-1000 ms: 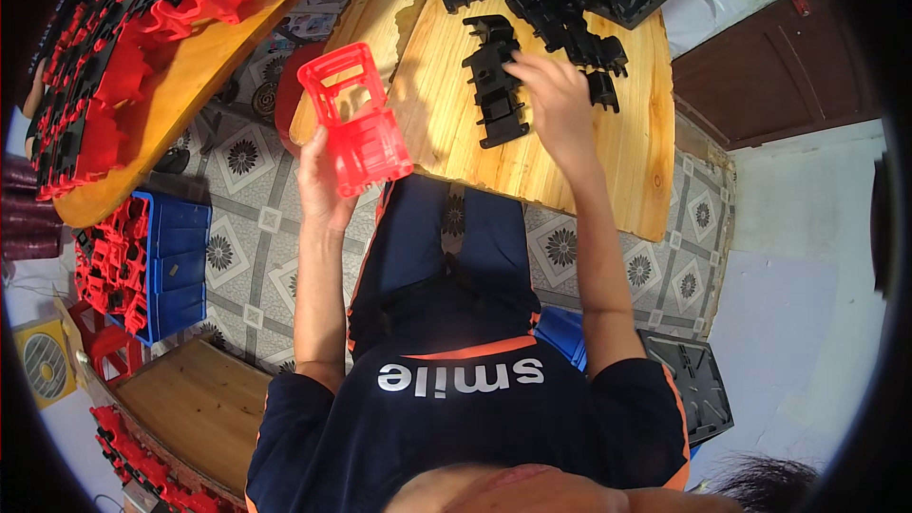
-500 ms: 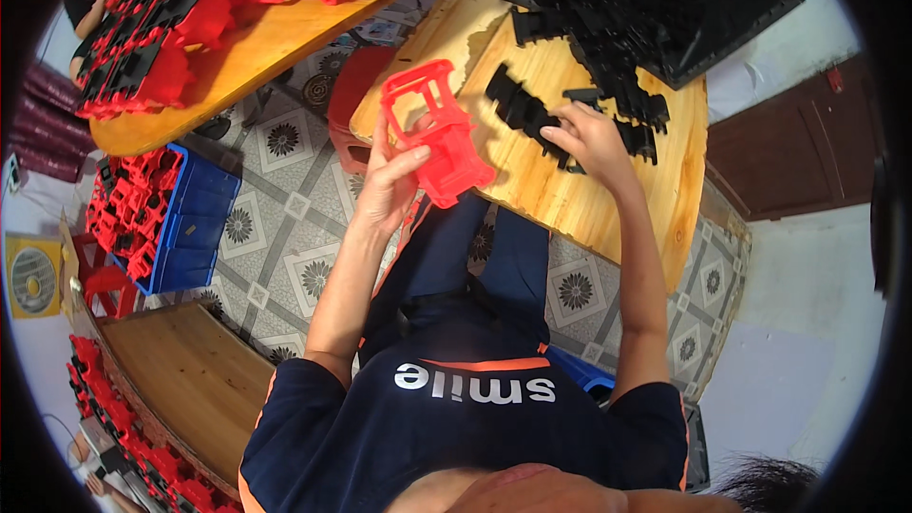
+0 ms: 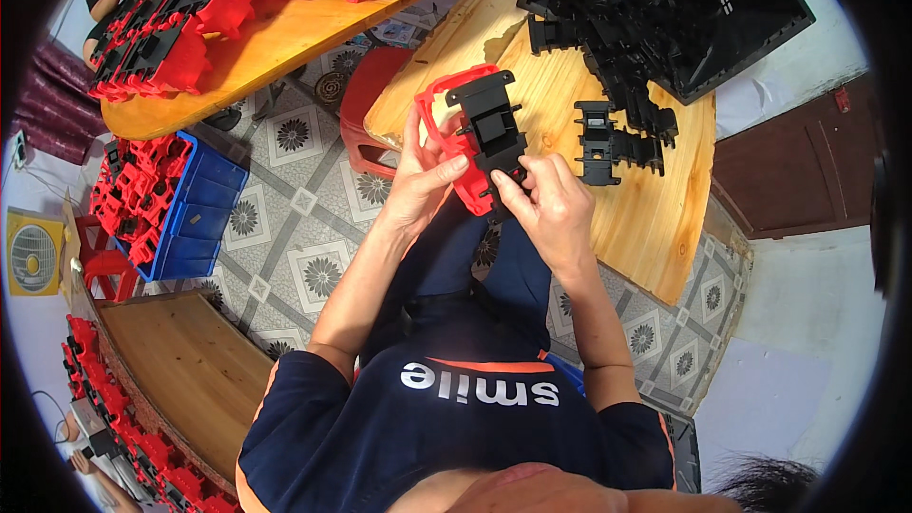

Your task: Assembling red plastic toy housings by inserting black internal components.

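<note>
The left hand (image 3: 418,185) grips a red frame (image 3: 470,190) at its left side, thumb bent over the near face and the other fingers mostly hidden behind. A black part (image 3: 489,123) lies over the frame, both held in the air just off the near left edge of the table (image 3: 651,242). The right hand (image 3: 556,209) pinches the part's lower end, thumb pressed on it and fingers curled; whether the part is fully seated cannot be told. On the table, more black pieces (image 3: 617,66) spill from a black bin (image 3: 736,24). A red stool (image 3: 361,104) stands beside the table.
</note>
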### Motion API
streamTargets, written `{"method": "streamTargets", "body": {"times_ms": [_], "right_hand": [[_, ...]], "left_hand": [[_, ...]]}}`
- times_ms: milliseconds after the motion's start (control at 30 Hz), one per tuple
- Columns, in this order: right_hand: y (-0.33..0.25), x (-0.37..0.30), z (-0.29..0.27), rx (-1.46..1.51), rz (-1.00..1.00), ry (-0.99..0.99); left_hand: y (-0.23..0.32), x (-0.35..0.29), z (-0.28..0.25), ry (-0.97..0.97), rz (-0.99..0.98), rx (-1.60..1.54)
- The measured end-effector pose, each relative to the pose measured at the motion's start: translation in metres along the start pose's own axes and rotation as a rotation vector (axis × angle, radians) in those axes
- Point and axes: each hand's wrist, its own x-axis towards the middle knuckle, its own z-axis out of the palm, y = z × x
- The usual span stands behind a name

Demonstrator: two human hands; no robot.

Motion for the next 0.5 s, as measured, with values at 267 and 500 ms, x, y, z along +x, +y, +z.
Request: {"method": "streamTargets", "body": {"times_ms": [267,500], "right_hand": [[-0.001,-0.003,0.006,-0.013,-0.009,0.004],[0.005,-0.001,0.002,0.064,0.067,-0.055]], "left_hand": [[-0.007,-0.004,0.004,-0.013,0.044,0.069],[-0.010,-0.004,0.008,0.001,-0.013,0.108]]}}
